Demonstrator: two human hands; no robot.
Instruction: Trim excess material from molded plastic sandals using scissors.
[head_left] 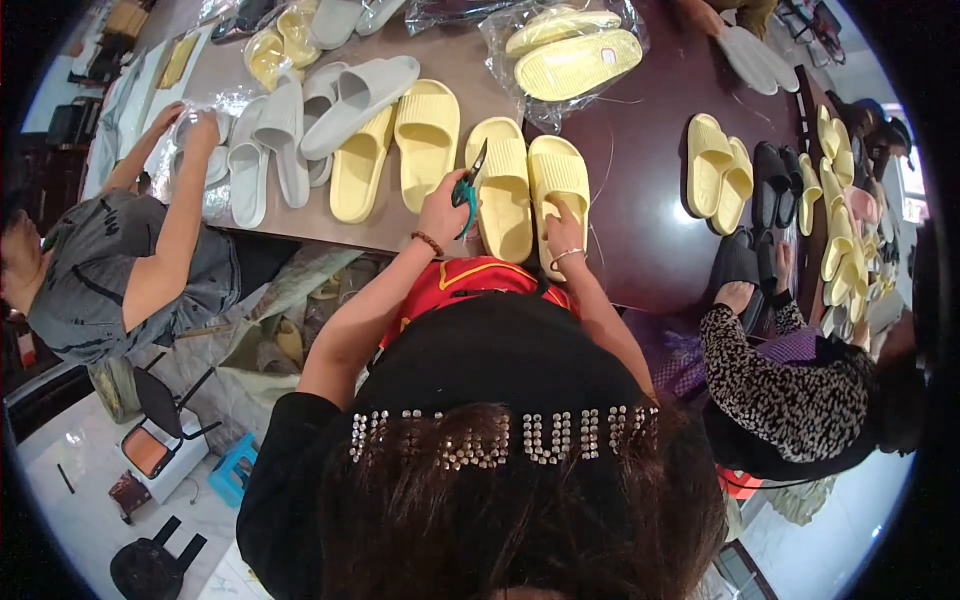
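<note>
My left hand (440,217) is closed around teal-and-black handled scissors (465,194), their dark pointed blades angled up beside a yellow slipper (503,215). Just to the right lies a second yellow slipper (557,160), toe pointing away from me. My right hand (565,232) grips this one near its heel, with fingers on the footbed; the fingers underneath are hidden. Left of the scissors, another pair of yellow slippers (428,130) rests at the table's near edge.
Grey slippers (362,105) are heaped to the left, where a co-worker's hands (200,128) handle a clear bag. Bagged yellow slippers (578,65) lie ahead. On the right are yellow slippers (709,165) and another person's hand (735,296) on black slippers (738,258). A brown table (640,200) supports everything.
</note>
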